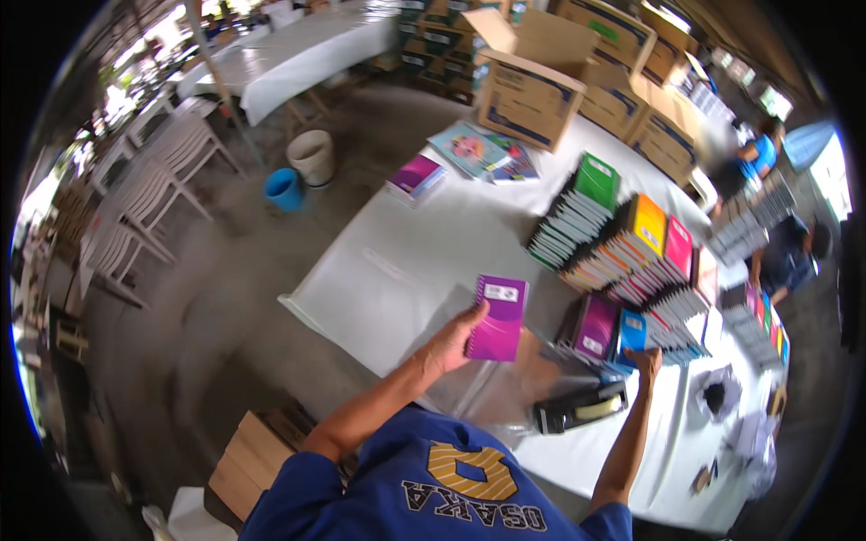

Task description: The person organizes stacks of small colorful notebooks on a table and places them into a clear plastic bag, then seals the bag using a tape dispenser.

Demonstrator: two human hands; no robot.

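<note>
My left hand (456, 339) grips a purple spiral notebook (502, 316) by its left edge, holding it up over the table with its cover facing me. Farther right, my right hand (643, 360) has its fingers closed at the near edge of a blue notebook (633, 331) on top of a stack. Beside that stack, to the left, is a pile topped by another purple notebook (596, 326). Behind these rise stacks with green (597, 183), yellow (648, 224) and pink covers (678, 243). A black tape dispenser (580, 408) sits nearer to me, next to clear plastic sheeting.
The white-covered table (352, 279) carries a small purple pile (416, 178) and picture-covered books (469, 150) at its far side. Open cardboard boxes (530, 97) stand behind. Tape rolls (717, 394) lie at right. A blue bucket (285, 189) is on the floor; other people work at far right.
</note>
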